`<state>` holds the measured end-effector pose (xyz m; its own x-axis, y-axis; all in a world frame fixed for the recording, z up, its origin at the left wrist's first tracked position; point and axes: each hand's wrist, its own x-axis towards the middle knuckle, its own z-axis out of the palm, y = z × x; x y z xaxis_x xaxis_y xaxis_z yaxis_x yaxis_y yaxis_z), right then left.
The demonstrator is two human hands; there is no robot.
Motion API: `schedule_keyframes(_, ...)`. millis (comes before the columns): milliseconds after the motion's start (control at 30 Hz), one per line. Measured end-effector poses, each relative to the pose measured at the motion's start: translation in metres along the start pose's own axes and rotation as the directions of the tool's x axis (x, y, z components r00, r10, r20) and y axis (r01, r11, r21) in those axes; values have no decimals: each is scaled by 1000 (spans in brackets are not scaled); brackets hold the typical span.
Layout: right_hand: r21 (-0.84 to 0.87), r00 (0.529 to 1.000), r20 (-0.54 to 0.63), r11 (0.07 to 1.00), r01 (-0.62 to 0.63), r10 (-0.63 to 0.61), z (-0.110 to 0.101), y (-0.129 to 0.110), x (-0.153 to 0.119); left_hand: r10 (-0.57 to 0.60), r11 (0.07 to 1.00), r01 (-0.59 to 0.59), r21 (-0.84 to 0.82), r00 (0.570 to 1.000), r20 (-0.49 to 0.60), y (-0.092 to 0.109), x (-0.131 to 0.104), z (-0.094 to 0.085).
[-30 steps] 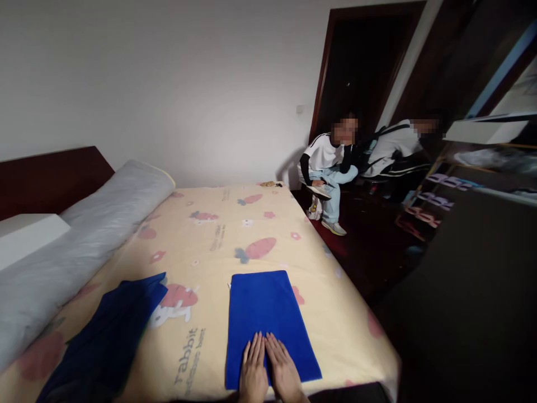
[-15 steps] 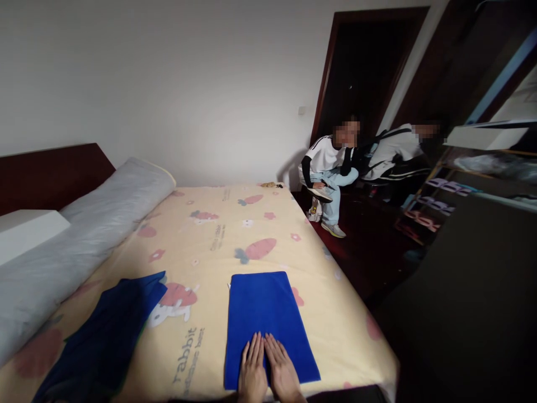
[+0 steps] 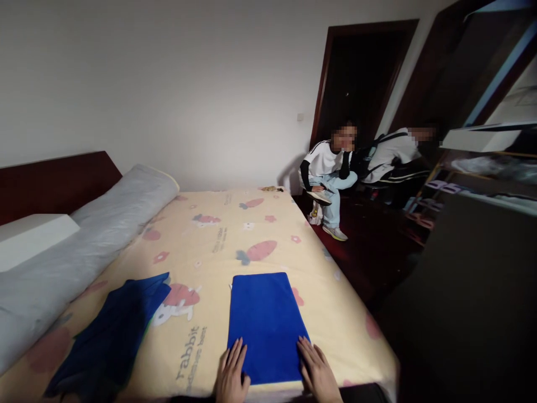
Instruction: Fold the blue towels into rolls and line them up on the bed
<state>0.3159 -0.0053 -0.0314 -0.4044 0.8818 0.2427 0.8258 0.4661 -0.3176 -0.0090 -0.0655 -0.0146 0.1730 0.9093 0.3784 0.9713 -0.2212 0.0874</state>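
A flat, folded blue cloth [image 3: 266, 324] lies on the bed's patterned sheet [image 3: 260, 226], close to the near edge. My left hand [image 3: 233, 370] rests over its lower left edge, fingers stretched out. Over the lower right edge lies my right hand [image 3: 318, 369], also open with its fingers extended. Neither hand grips anything. Off to the left is a crumpled dark blue cloth [image 3: 111, 330], loosely spread on the sheet.
A grey rolled mattress or bedding [image 3: 104, 224] runs along the left, by a white box [image 3: 39, 238] and the headboard [image 3: 59, 179]. Two people [image 3: 325, 168] sit beyond the bed's far right corner. A shoe rack [image 3: 436, 187] and dark panel [image 3: 465, 291] stand right.
My hands have moved apart from the middle of the folded cloth, the left to its left edge and the right to its right edge. The camera view has tilted slightly up.
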Motion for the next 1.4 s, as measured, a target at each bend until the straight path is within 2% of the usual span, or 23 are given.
schedule_keyframes(100,-7,999,-19,999,-39,39,-3,-13,11,-31,1000,31,-5,999,-25,3,9,-1)
schedule_keyframes(267,78,999,27,997,30,-32,-8,-67,52,-37,998,38,-46,999,13,30,39,0)
schedule_keyframes(367,135,993,93,989,56,-69,-4,-93,73,-17,999,19,-26,999,49,44,54,11)
schedule_keyframes(433,144,988,136,988,49,-69,2,-99,79,-13,1000,13,1,999,43,46,57,21)
schedule_keyframes(500,138,986,141,988,65,-85,8,-94,78,-2,1000,2,20,1000,18,42,55,29)
schedule_keyframes(567,119,992,87,989,84,-94,12,-79,70,5,999,-5,36,1000,-8,31,49,32)
schedule_keyframes(733,37,995,-98,999,-10,14,11,-28,34,0,994,8,110,997,-72,-2,29,22)
schedule_keyframes(833,16,997,-78,1000,-18,20,12,-13,23,7,994,3,110,996,-91,-6,25,21)
schedule_keyframes(967,26,999,25,999,-33,32,19,-26,42,-24,998,29,50,994,-104,10,41,35)
schedule_keyframes(1100,122,992,106,991,50,-63,27,-55,86,79,997,-79,9,996,-39,30,75,57)
schedule_keyframes(1200,169,985,132,981,92,-115,30,-63,111,108,994,-107,9,994,-21,28,96,71)
schedule_keyframes(1267,165,980,123,977,134,-155,29,-51,115,128,992,-127,25,991,-46,14,98,78)
schedule_keyframes(1333,127,985,73,981,145,-155,27,-26,107,140,989,-136,55,986,-87,-5,89,83)
schedule_keyframes(1400,67,996,11,994,92,-93,25,6,92,74,994,-62,92,988,-133,-24,73,88)
